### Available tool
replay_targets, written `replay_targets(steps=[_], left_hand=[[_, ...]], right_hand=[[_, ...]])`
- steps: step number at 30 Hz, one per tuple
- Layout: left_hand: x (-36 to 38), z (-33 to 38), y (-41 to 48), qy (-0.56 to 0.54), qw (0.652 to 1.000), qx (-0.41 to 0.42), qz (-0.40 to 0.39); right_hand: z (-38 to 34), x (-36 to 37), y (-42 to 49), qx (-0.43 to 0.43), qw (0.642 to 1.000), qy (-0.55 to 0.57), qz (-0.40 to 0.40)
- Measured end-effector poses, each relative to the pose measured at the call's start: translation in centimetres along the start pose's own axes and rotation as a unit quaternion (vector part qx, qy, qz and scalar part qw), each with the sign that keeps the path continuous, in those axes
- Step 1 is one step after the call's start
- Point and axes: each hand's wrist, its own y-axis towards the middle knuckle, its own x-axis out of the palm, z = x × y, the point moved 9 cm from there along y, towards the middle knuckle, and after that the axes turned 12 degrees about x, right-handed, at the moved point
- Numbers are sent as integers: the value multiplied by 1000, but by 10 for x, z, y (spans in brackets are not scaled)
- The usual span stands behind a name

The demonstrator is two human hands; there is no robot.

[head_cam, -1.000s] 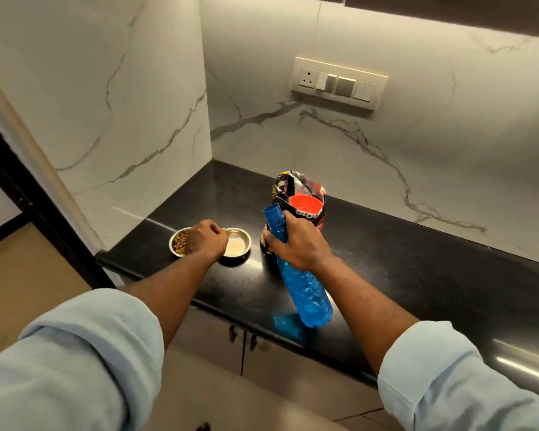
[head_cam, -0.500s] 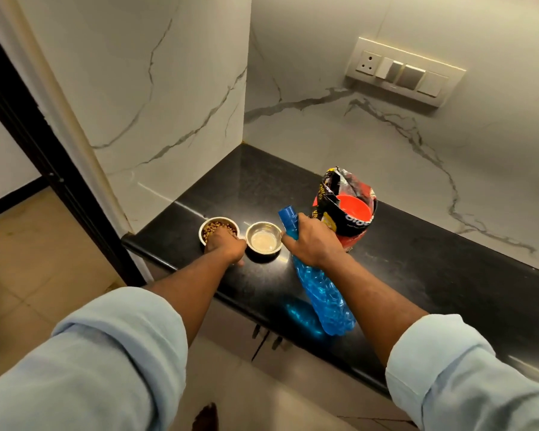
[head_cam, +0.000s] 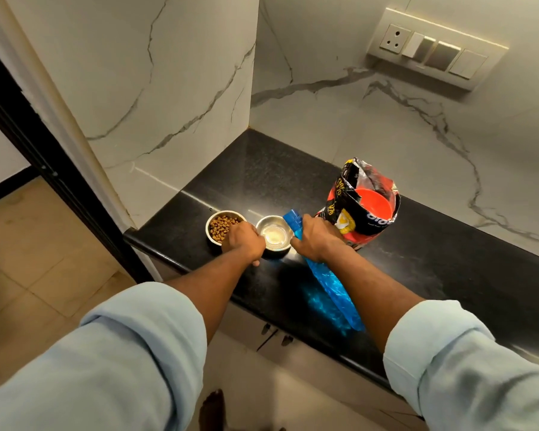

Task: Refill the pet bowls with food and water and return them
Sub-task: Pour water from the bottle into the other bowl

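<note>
Two small steel bowls stand side by side near the left end of the black counter [head_cam: 448, 259]. The left bowl [head_cam: 221, 227] holds brown kibble. The right bowl [head_cam: 274, 234] shows a pale shiny inside; I cannot tell whether it holds water. My left hand [head_cam: 243, 241] sits between them with curled fingers, gripping the right bowl's left side. My right hand [head_cam: 315, 241] is closed around the neck of a blue plastic bottle [head_cam: 333, 290]. The bottle is tilted, its top end at the right bowl's right rim and its base over the counter's front edge.
An open red and black pet food bag [head_cam: 364, 206] stands just behind my right hand. White marble walls close the corner, with a switch panel [head_cam: 433, 48] high on the back wall. A dark door frame [head_cam: 44, 160] and tiled floor [head_cam: 28, 259] lie left; cabinet doors [head_cam: 274, 334] below.
The bottle's top end has come left to the right bowl's rim. My left hand stays between the bowls. The view has swung, showing more floor and door frame.
</note>
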Motion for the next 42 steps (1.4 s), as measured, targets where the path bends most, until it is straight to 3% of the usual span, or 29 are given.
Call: replay_targets(steps=[7, 19, 42], left_hand=[[7, -11, 8, -3, 998, -57, 11], [39, -31, 11, -168, 971, -168, 5], [56, -49, 19, -267, 943, -197, 21]], right_hand=[[0, 21, 3, 0, 1000, 14, -5], [-1, 33, -2, -56, 995, -25, 81], [9, 54, 6, -52, 994, -67, 66]])
